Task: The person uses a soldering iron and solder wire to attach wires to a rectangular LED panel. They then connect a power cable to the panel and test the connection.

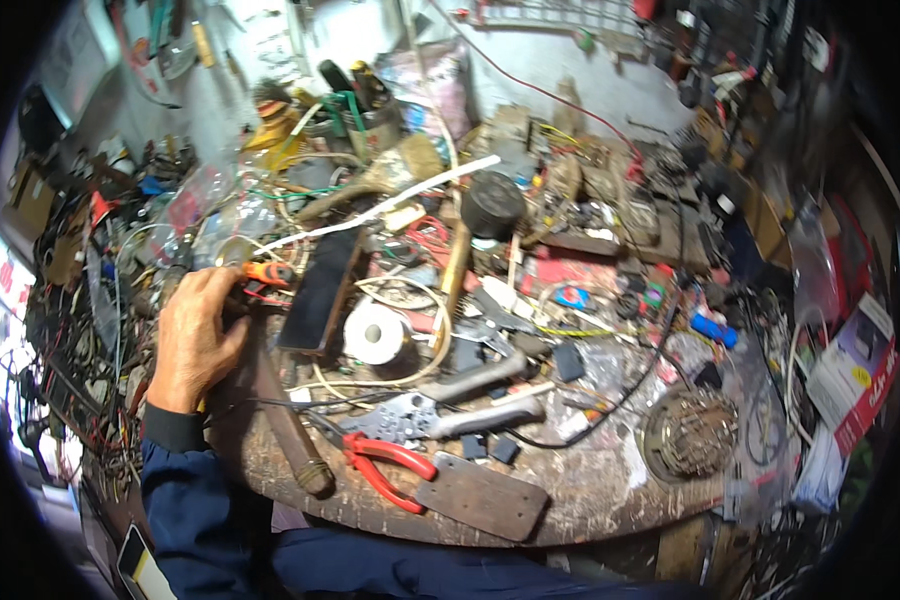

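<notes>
- Orange/blk tool (268, 272): abt 1–2 o'clock of L hand (198, 335), right by it.
- L hand grip: half-curled, can't tell if it's got tool.
- Blk phone (322, 292): 2 o'clock of hand.
- Red-handled pliers (402, 456): 4 o'clock, on bench (610, 508).

Pale wall (590, 82) behind, wire rack (560, 17) on it; worn wooden bench (595, 505); bright glare (5, 290) far left.

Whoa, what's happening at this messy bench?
Of the person's two hands, only the left hand is in view, at the left of the cluttered workbench, beside an orange object; whether it grips that is hard to tell. A smartphone lies to its right, beside a white spool. Nearer the person lie red-handled pliers and a grey-handled wire stripper, both untouched.
</notes>
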